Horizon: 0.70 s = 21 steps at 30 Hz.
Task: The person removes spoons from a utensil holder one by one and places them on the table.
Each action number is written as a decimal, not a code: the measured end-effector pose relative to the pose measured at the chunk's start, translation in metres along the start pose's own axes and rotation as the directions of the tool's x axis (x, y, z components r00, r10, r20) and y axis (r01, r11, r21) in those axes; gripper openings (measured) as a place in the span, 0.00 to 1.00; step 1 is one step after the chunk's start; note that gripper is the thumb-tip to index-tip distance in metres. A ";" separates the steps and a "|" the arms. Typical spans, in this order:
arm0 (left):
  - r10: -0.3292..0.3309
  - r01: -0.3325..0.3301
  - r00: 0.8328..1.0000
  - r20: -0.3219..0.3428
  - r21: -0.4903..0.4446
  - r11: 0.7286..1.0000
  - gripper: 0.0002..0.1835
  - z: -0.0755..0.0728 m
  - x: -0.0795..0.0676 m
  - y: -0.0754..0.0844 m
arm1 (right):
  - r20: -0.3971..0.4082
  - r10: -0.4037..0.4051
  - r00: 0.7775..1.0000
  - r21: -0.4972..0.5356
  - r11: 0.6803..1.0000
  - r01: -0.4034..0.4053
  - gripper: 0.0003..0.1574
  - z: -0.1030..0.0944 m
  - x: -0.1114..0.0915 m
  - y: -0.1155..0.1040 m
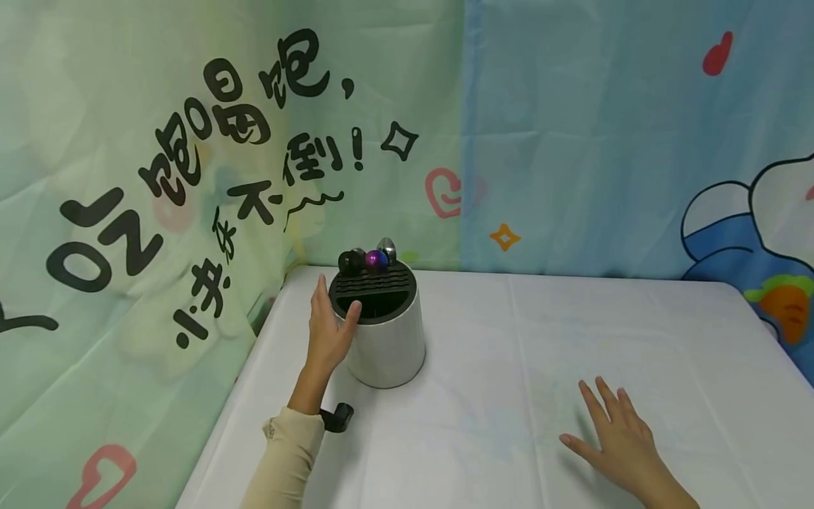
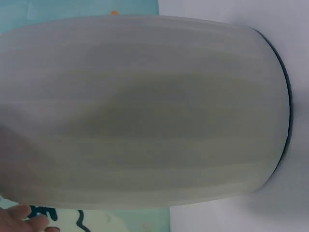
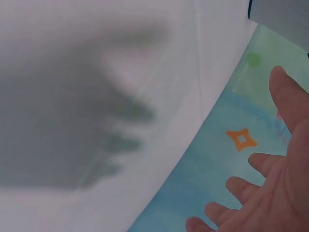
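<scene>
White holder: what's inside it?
Rising at the back of the white holder: a black knob, a purple knob and a silvery knob. Lower parts are hidden by its top; the front opening is too dark to see into.

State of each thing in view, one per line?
White container: upright on the white table
Black top: seated on the container
Round-ended items: poking up from the top's rear
Left hand: fingers extended beside the container
Right hand: fingers spread, above the table
Printed backdrop: hanging

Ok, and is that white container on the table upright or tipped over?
Upright. In the head view the white container stands with its base on the table and its black top facing up.
</scene>
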<state>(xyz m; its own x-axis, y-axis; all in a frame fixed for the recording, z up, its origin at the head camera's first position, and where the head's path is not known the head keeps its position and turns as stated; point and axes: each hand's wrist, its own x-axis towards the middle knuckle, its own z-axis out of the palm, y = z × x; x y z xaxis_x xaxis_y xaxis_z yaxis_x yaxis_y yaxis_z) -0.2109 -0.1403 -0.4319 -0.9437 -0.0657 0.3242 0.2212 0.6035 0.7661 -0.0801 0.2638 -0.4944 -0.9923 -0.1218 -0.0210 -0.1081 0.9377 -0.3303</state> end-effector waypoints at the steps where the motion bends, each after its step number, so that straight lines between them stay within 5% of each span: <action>1: 0.000 0.000 1.000 0.007 -0.017 1.000 0.50 0.001 0.001 -0.001 | -0.002 -0.002 1.000 -0.003 1.000 0.002 0.59 0.000 0.002 0.000; 10: 0.056 -0.056 0.998 -0.004 -0.103 0.993 0.40 0.011 0.007 -0.005 | -0.022 -0.046 0.999 -0.009 0.999 0.045 0.58 -0.011 0.023 0.000; 21: -0.007 0.008 1.000 0.012 -0.093 0.996 0.39 0.008 0.009 -0.007 | -0.088 -0.086 0.992 0.117 0.988 0.096 0.56 -0.041 0.076 -0.032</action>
<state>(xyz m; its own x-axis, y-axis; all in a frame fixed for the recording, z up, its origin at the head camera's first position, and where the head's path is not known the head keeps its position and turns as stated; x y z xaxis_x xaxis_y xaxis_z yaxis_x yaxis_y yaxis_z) -0.2228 -0.1383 -0.4386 -0.9480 -0.0605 0.3125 0.2358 0.5261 0.8171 -0.1543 0.2379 -0.4462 -0.9807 -0.1732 0.0905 -0.1954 0.8769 -0.4392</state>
